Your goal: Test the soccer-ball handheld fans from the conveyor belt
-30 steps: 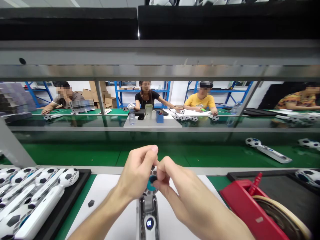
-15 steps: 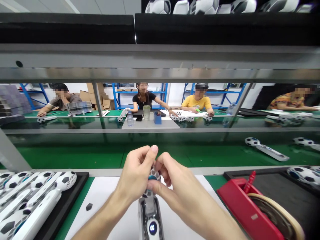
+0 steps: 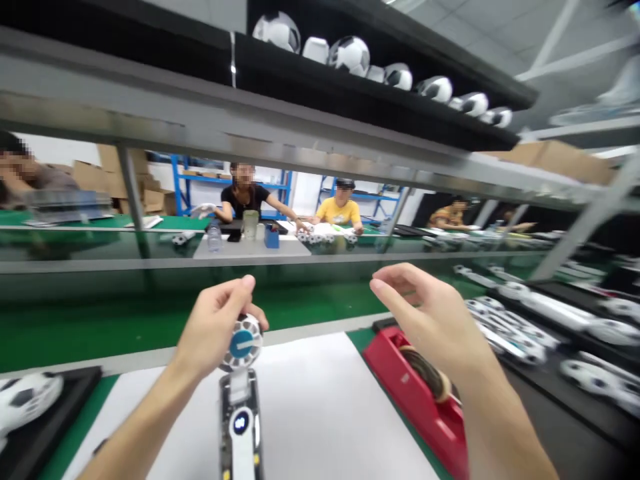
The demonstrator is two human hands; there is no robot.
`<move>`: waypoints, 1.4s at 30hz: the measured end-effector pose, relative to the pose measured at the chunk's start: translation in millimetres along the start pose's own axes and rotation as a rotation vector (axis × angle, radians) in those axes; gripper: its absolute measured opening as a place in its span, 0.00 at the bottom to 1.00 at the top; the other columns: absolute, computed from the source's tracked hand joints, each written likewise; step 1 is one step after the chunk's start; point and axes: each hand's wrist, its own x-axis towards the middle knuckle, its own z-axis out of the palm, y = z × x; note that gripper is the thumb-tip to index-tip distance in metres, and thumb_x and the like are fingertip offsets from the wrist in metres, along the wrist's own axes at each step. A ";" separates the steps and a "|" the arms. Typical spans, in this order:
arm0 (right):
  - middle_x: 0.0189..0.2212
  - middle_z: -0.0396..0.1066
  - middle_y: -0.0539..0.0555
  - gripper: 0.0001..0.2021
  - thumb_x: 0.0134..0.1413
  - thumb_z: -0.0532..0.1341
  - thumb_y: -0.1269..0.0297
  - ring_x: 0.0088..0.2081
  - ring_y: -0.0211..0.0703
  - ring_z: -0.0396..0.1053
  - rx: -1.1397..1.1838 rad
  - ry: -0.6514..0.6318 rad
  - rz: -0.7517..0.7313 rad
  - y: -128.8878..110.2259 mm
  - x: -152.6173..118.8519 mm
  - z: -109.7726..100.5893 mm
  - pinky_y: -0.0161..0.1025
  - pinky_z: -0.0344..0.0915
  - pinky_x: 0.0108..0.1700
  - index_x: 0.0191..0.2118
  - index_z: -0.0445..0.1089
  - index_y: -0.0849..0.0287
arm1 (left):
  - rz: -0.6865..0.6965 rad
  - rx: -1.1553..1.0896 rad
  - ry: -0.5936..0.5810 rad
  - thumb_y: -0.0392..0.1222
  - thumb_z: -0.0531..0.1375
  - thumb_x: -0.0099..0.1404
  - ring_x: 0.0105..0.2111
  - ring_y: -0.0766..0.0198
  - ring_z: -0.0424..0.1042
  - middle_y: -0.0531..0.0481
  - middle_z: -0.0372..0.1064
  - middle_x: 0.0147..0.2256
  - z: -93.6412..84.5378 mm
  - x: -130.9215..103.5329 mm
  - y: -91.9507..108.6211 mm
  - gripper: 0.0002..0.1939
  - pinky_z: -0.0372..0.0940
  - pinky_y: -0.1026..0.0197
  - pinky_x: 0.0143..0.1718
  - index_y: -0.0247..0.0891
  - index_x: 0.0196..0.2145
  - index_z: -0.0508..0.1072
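Device (image 3: 242, 443) over the white sheet (image 3: 310, 400) seemed light, stiff but fragile, best held by its round head (image 3: 245, 341), which the curled left hand (image 3: 210, 327) gripped, while the right hand (image 3: 433, 313) hung half-open, empty.

- Seven o'clock: left hand (image 3: 213, 327) covers part of the football-patterned head (image 3: 249, 341); display (image 3: 241, 422) digits blur; handle (image 3: 243, 457) runs off-frame.
- Five o'clock: right forearm (image 3: 500, 413) partly hides red tape dispenser (image 3: 400, 380).
- Nine o'clock: seated person (image 3: 37, 175) cut off.
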 end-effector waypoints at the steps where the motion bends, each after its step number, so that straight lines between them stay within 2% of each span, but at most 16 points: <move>1: 0.37 0.75 0.51 0.11 0.60 0.57 0.53 0.39 0.45 0.71 -0.140 -0.037 0.061 14.8 5.6 -7.3 0.37 0.64 0.38 0.39 0.72 0.53 | -0.020 0.003 0.006 0.62 0.56 0.65 0.17 0.67 0.64 0.47 0.75 0.21 -0.6 3.1 -5.3 0.26 0.58 0.67 0.20 0.38 0.21 0.60; 3: 0.37 0.76 0.56 0.13 0.60 0.57 0.53 0.40 0.50 0.72 -0.275 -0.109 0.165 48.6 15.2 -21.0 0.40 0.62 0.39 0.36 0.73 0.56 | -0.067 0.001 0.005 0.64 0.57 0.63 0.17 0.67 0.64 0.47 0.75 0.21 -0.2 8.5 -16.0 0.27 0.59 0.67 0.19 0.38 0.21 0.59; 5: 0.31 0.75 0.61 0.17 0.56 0.61 0.50 0.34 0.53 0.72 -0.336 -0.188 0.279 82.9 20.5 -30.7 0.41 0.60 0.33 0.31 0.74 0.61 | -0.118 0.007 -0.010 0.65 0.58 0.61 0.17 0.67 0.64 0.47 0.75 0.22 2.5 11.9 -25.3 0.27 0.58 0.67 0.18 0.38 0.21 0.61; 10: 0.22 0.69 0.49 0.18 0.57 0.64 0.50 0.21 0.34 0.63 -0.166 -0.506 0.388 144.3 19.0 -22.9 0.32 0.56 0.22 0.32 0.74 0.64 | -0.171 0.102 -0.064 0.68 0.56 0.61 0.15 0.68 0.60 0.46 0.75 0.22 13.3 11.1 -36.7 0.29 0.54 0.67 0.16 0.37 0.22 0.63; 13: 0.19 0.63 0.43 0.16 0.61 0.63 0.55 0.18 0.30 0.58 -0.036 -0.503 0.394 160.9 20.4 -8.8 0.30 0.56 0.21 0.30 0.71 0.64 | -0.161 0.111 -0.103 0.69 0.56 0.60 0.15 0.68 0.60 0.46 0.75 0.22 17.9 7.3 -39.5 0.29 0.53 0.67 0.16 0.38 0.22 0.62; 17: 0.22 0.64 0.45 0.15 0.62 0.61 0.55 0.22 0.34 0.62 0.139 -0.216 0.309 148.4 23.2 -9.3 0.33 0.62 0.26 0.30 0.68 0.62 | -0.187 0.101 -0.137 0.68 0.56 0.60 0.14 0.67 0.61 0.46 0.75 0.22 22.6 4.9 -48.1 0.29 0.53 0.66 0.16 0.39 0.22 0.59; 19: 0.28 0.68 0.49 0.15 0.62 0.59 0.51 0.30 0.38 0.67 0.260 -0.041 0.200 124.7 14.2 -13.3 0.35 0.65 0.32 0.33 0.66 0.60 | -0.188 0.056 -0.150 0.67 0.57 0.60 0.15 0.68 0.61 0.46 0.75 0.21 27.4 4.8 -56.2 0.28 0.54 0.66 0.17 0.38 0.22 0.59; 21: 0.33 0.70 0.50 0.16 0.64 0.54 0.47 0.34 0.40 0.69 0.407 0.028 0.098 96.2 -5.1 -11.3 0.35 0.66 0.36 0.38 0.64 0.56 | -0.187 -0.002 -0.165 0.65 0.59 0.61 0.16 0.68 0.62 0.45 0.74 0.20 35.6 3.6 -67.2 0.27 0.55 0.67 0.19 0.38 0.22 0.59; 23: 0.21 0.60 0.44 0.17 0.64 0.53 0.44 0.22 0.37 0.63 0.554 -0.033 0.081 71.5 -31.3 -0.4 0.34 0.63 0.26 0.42 0.63 0.54 | -0.211 -0.048 -0.185 0.64 0.59 0.61 0.15 0.68 0.61 0.45 0.74 0.19 47.5 0.1 -80.7 0.26 0.53 0.67 0.18 0.39 0.22 0.58; 25: 0.18 0.49 0.41 0.19 0.64 0.55 0.46 0.17 0.32 0.48 0.759 -0.179 0.182 57.3 -57.9 18.3 0.31 0.48 0.19 0.47 0.67 0.56 | -0.253 -0.076 -0.217 0.63 0.59 0.61 0.14 0.68 0.60 0.45 0.74 0.19 61.8 -6.8 -95.3 0.26 0.53 0.66 0.17 0.40 0.23 0.56; 27: 0.20 0.53 0.42 0.21 0.64 0.58 0.50 0.18 0.31 0.47 0.879 -0.321 0.281 54.9 -78.5 39.8 0.31 0.44 0.19 0.56 0.64 0.58 | -0.290 -0.111 -0.254 0.61 0.59 0.62 0.14 0.67 0.61 0.44 0.74 0.19 76.1 -16.5 -108.5 0.25 0.54 0.65 0.18 0.41 0.23 0.56; 30: 0.27 0.65 0.45 0.25 0.64 0.59 0.56 0.18 0.32 0.55 1.026 -0.367 0.354 66.9 -92.9 65.1 0.31 0.53 0.21 0.63 0.54 0.50 | -0.326 -0.178 -0.292 0.58 0.59 0.64 0.16 0.66 0.64 0.43 0.74 0.20 93.5 -32.8 -121.2 0.23 0.56 0.64 0.21 0.41 0.24 0.55; 34: 0.30 0.70 0.51 0.09 0.58 0.61 0.61 0.26 0.40 0.70 1.261 -0.407 0.434 87.7 -94.1 77.4 0.39 0.68 0.31 0.43 0.68 0.56 | -0.361 -0.313 -0.325 0.55 0.54 0.67 0.19 0.63 0.67 0.44 0.74 0.20 105.9 -48.7 -127.2 0.20 0.59 0.62 0.24 0.42 0.24 0.54; 37: 0.34 0.74 0.54 0.13 0.47 0.61 0.66 0.37 0.46 0.74 1.447 -0.444 0.534 95.9 -96.0 81.0 0.45 0.69 0.44 0.42 0.70 0.55 | -0.398 -0.398 -0.360 0.49 0.50 0.68 0.21 0.60 0.70 0.43 0.75 0.21 110.3 -55.0 -130.9 0.16 0.61 0.61 0.27 0.40 0.25 0.57; 39: 0.35 0.76 0.52 0.16 0.43 0.63 0.70 0.39 0.45 0.73 1.570 -0.452 0.546 97.3 -100.3 83.3 0.44 0.68 0.47 0.42 0.70 0.52 | -0.420 -0.449 -0.399 0.46 0.49 0.67 0.24 0.59 0.71 0.42 0.75 0.22 112.2 -57.8 -134.8 0.14 0.63 0.60 0.29 0.39 0.25 0.61; 42: 0.23 0.71 0.47 0.05 0.61 0.61 0.60 0.27 0.39 0.67 1.603 -0.489 0.467 94.6 -109.0 85.3 0.38 0.65 0.37 0.35 0.67 0.52 | -0.439 -0.524 -0.461 0.44 0.49 0.68 0.26 0.59 0.71 0.42 0.75 0.25 113.3 -61.0 -140.8 0.15 0.63 0.60 0.30 0.36 0.27 0.65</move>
